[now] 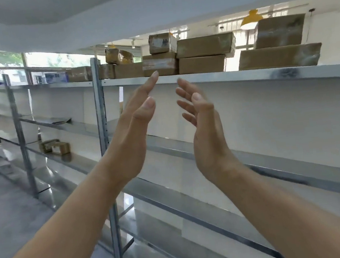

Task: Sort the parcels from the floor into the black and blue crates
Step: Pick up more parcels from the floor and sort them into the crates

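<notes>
Head view: left hand [131, 135] and right hand [208, 137] hover released, empty, at the shelf's [243, 77] front edge; between pickups, I judge. Next, search the floor [7, 200].

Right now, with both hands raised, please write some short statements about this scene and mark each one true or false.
1. The left hand and the right hand hold nothing, and their fingers are nearly straight. True.
2. The top shelf is bare. False: brown cardboard parcels are stacked on it.
3. A yellow lamp hangs behind the parcels. True.
4. A blue crate stands beside the hands. False: no crate is in view.
</notes>
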Action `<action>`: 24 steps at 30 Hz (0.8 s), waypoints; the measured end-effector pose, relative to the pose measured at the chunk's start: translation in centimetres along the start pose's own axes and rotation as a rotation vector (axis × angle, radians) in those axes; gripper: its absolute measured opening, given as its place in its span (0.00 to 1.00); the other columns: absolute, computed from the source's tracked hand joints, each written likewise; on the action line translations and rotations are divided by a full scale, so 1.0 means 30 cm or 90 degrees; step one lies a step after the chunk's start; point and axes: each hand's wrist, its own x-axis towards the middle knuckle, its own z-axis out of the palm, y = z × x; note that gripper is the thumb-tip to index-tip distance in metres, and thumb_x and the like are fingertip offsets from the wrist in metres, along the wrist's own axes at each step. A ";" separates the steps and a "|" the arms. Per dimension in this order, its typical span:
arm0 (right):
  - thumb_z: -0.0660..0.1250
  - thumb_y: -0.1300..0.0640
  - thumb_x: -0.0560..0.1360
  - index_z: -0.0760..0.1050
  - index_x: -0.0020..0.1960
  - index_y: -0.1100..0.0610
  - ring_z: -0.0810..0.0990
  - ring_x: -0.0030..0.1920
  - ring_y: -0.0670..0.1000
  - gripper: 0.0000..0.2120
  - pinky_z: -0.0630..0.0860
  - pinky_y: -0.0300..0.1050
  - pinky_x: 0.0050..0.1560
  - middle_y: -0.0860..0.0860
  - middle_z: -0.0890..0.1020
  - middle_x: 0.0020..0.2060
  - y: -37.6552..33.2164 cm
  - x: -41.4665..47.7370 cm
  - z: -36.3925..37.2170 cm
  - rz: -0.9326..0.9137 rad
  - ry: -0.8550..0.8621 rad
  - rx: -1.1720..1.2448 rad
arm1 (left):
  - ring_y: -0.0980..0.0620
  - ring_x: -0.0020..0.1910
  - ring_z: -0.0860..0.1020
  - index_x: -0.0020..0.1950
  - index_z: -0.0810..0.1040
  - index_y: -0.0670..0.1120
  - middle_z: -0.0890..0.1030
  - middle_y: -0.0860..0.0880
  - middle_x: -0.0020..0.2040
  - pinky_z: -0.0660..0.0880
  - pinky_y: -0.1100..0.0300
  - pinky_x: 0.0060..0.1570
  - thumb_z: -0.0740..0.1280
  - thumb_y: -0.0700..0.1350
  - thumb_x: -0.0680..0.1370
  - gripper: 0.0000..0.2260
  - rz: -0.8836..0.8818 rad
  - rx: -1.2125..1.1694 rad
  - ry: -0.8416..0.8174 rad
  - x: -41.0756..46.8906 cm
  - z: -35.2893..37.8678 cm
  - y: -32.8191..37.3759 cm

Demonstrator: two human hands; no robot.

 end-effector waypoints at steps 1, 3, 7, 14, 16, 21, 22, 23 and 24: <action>0.52 0.39 0.79 0.70 0.81 0.43 0.71 0.78 0.42 0.32 0.67 0.39 0.77 0.42 0.72 0.80 0.024 -0.006 0.047 0.005 -0.009 0.009 | 0.63 0.80 0.60 0.80 0.64 0.65 0.64 0.65 0.80 0.58 0.42 0.80 0.53 0.65 0.79 0.28 -0.011 0.014 0.004 -0.017 -0.037 -0.015; 0.53 0.40 0.79 0.70 0.81 0.43 0.70 0.76 0.37 0.31 0.67 0.28 0.69 0.41 0.71 0.79 0.072 -0.021 0.127 0.020 -0.031 0.028 | 0.64 0.79 0.61 0.80 0.64 0.64 0.65 0.65 0.79 0.58 0.43 0.80 0.54 0.62 0.81 0.26 -0.038 0.037 0.018 -0.054 -0.099 -0.048; 0.53 0.42 0.81 0.71 0.80 0.42 0.70 0.70 0.28 0.29 0.67 0.22 0.65 0.38 0.72 0.74 0.184 -0.056 0.221 0.042 -0.077 0.067 | 0.64 0.79 0.61 0.80 0.64 0.63 0.66 0.66 0.78 0.58 0.44 0.80 0.54 0.63 0.81 0.26 -0.092 0.106 0.053 -0.156 -0.178 -0.108; 0.53 0.43 0.82 0.73 0.80 0.42 0.70 0.75 0.33 0.28 0.66 0.46 0.80 0.38 0.74 0.77 0.338 -0.138 0.263 0.086 -0.146 0.130 | 0.62 0.81 0.58 0.82 0.62 0.61 0.64 0.64 0.80 0.54 0.44 0.81 0.54 0.62 0.80 0.28 -0.186 0.155 0.127 -0.321 -0.163 -0.183; 0.53 0.42 0.81 0.73 0.78 0.40 0.72 0.71 0.29 0.27 0.67 0.39 0.74 0.39 0.73 0.77 0.354 -0.147 0.256 0.100 -0.161 0.151 | 0.62 0.81 0.58 0.81 0.62 0.63 0.63 0.64 0.80 0.53 0.44 0.82 0.54 0.62 0.80 0.28 -0.193 0.157 0.136 -0.340 -0.144 -0.194; 0.53 0.42 0.80 0.72 0.77 0.40 0.72 0.66 0.25 0.27 0.68 0.28 0.64 0.40 0.73 0.78 0.382 -0.148 0.227 0.121 -0.201 0.174 | 0.61 0.82 0.56 0.81 0.62 0.62 0.63 0.63 0.81 0.51 0.43 0.82 0.54 0.63 0.80 0.29 -0.202 0.158 0.160 -0.350 -0.114 -0.225; 0.53 0.42 0.79 0.72 0.76 0.39 0.72 0.68 0.27 0.27 0.68 0.29 0.64 0.40 0.73 0.78 0.390 -0.147 0.226 0.123 -0.205 0.174 | 0.60 0.82 0.55 0.82 0.62 0.61 0.63 0.64 0.81 0.51 0.42 0.82 0.54 0.63 0.80 0.29 -0.203 0.159 0.162 -0.352 -0.112 -0.235; 0.53 0.42 0.79 0.72 0.77 0.39 0.72 0.70 0.29 0.27 0.68 0.31 0.65 0.40 0.73 0.78 0.399 -0.146 0.226 0.123 -0.208 0.175 | 0.60 0.82 0.55 0.82 0.62 0.61 0.63 0.64 0.81 0.51 0.42 0.82 0.54 0.63 0.79 0.29 -0.205 0.160 0.163 -0.352 -0.110 -0.245; 0.53 0.41 0.79 0.72 0.77 0.39 0.72 0.71 0.31 0.28 0.68 0.32 0.66 0.39 0.73 0.78 0.410 -0.146 0.229 0.125 -0.210 0.176 | 0.60 0.82 0.55 0.82 0.62 0.60 0.63 0.63 0.81 0.52 0.42 0.82 0.54 0.63 0.79 0.30 -0.206 0.158 0.164 -0.354 -0.112 -0.257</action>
